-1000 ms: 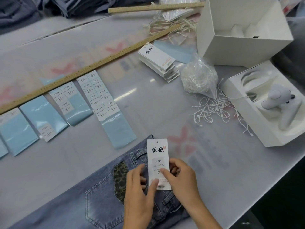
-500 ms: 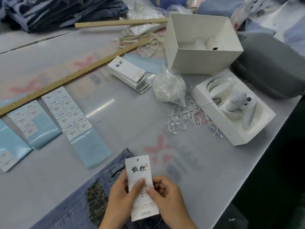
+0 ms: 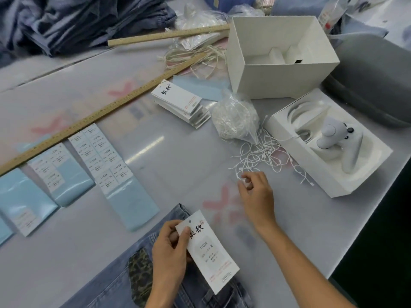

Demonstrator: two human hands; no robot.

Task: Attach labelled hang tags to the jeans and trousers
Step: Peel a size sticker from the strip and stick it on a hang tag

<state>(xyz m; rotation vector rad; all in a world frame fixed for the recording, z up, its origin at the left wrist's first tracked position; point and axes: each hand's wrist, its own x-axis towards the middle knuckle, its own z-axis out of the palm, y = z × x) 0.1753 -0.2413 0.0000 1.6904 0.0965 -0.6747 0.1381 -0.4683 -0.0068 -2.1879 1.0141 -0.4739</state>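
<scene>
Blue jeans [image 3: 115, 283] with a camouflage patch lie at the table's near edge. My left hand [image 3: 170, 252] pinches a white hang tag [image 3: 210, 250] with a label sticker, held above the waistband. My right hand [image 3: 255, 192] reaches to the edge of a loose heap of white tag strings [image 3: 260, 154], fingertips pinched on one string end. A stack of blank hang tags [image 3: 182, 103] lies further back.
Blue sticker sheets [image 3: 73, 170] with size labels lie in a row at left under a long wooden ruler [image 3: 100, 114]. A bag of strings [image 3: 235, 118], an open white box [image 3: 280, 56], a tray with a white controller [image 3: 333, 141], a grey case [image 3: 378, 78] and piled jeans [image 3: 77, 21] surround.
My right hand let go of the tag and moved up-right to the loose strings. My left hand alone now holds the tag, tilted.
</scene>
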